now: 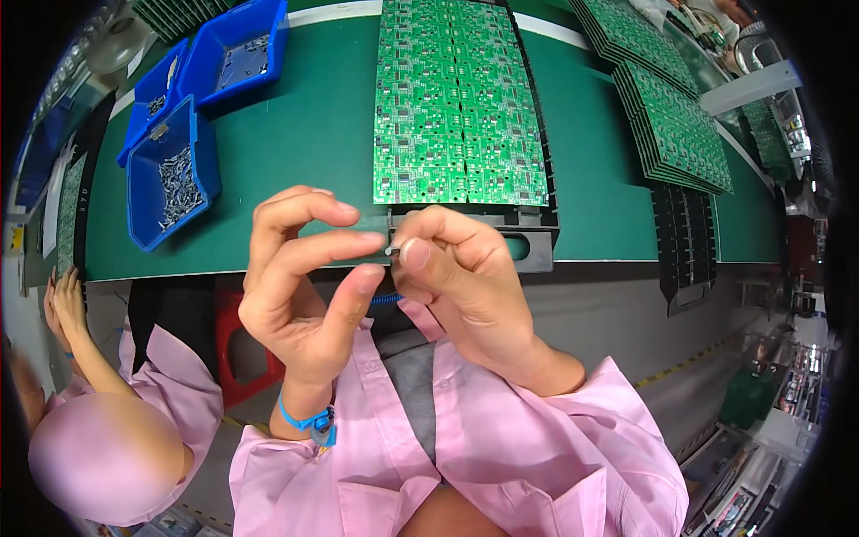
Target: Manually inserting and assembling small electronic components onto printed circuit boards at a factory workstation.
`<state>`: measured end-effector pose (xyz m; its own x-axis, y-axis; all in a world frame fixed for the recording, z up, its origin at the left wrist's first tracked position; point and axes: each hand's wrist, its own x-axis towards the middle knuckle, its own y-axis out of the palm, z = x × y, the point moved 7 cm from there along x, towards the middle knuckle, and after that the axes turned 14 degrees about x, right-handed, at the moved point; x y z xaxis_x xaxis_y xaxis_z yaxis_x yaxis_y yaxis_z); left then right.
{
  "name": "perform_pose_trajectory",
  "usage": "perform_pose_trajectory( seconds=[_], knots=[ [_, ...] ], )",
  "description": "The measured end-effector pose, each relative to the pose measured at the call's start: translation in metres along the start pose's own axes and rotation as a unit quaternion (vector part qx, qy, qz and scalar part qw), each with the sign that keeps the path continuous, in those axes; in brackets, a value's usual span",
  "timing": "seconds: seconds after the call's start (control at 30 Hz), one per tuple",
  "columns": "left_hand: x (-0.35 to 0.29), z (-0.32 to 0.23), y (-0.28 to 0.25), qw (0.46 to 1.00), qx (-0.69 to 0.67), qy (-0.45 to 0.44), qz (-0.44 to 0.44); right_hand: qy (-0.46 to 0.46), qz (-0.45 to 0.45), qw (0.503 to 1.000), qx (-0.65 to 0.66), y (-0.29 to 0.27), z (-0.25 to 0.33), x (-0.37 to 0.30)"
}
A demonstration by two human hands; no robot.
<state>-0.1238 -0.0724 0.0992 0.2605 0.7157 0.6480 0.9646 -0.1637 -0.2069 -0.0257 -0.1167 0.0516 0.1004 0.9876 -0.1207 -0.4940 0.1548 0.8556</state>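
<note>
My right hand [470,291] pinches a small silver electronic component [391,251] between thumb and forefinger; its exact kind is too small to make out. Facing it, my left hand [309,286] has thumb and fingers spread, with nothing seen between them. The left fingertips come close to the component, and I cannot tell whether they touch it. Just beyond both hands lies a large green circuit board panel [461,107] full of small parts, on a black slotted rack [537,246]. A blue bin [201,143] at left holds many small silver parts with leads.
Further blue bins [273,67] stand at the far left of the green table [295,143]. At right are stacked circuit boards [680,130] and another black rack [684,242]. A co-worker's hand [67,309] is at the far left, near a red stool [234,340].
</note>
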Motion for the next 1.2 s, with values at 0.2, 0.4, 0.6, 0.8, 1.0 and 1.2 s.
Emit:
perform_pose_trajectory(
  seconds=[0.2,0.4,0.6,0.8,1.0,1.2],
  knots=[
    [0.0,-0.002,0.004,0.999,0.023,0.021,0.015,-0.165,0.015,0.971,-0.171,0.002,0.023,-0.005],
    [0.0,-0.003,0.008,0.999,-0.012,0.02,0.028,-0.283,0.065,0.902,-0.319,0.01,0.036,-0.012],
    [0.01,0.015,-0.006,0.998,0.024,-0.062,-0.012,-0.353,-0.016,0.805,-0.476,0.009,0.068,-0.009],
    [0.025,0.059,0.01,0.966,0.153,-0.183,0.099,-0.232,-0.022,0.716,-0.658,0.003,0.104,0.036],
    [0.026,0.059,0.024,0.961,0.16,-0.177,0.142,-0.189,0.003,0.65,-0.737,0.006,0.106,0.066],
    [0.026,0.066,0.029,0.955,0.169,-0.188,0.154,-0.227,0.053,0.485,-0.843,0.005,0.091,0.077]
  ],
)
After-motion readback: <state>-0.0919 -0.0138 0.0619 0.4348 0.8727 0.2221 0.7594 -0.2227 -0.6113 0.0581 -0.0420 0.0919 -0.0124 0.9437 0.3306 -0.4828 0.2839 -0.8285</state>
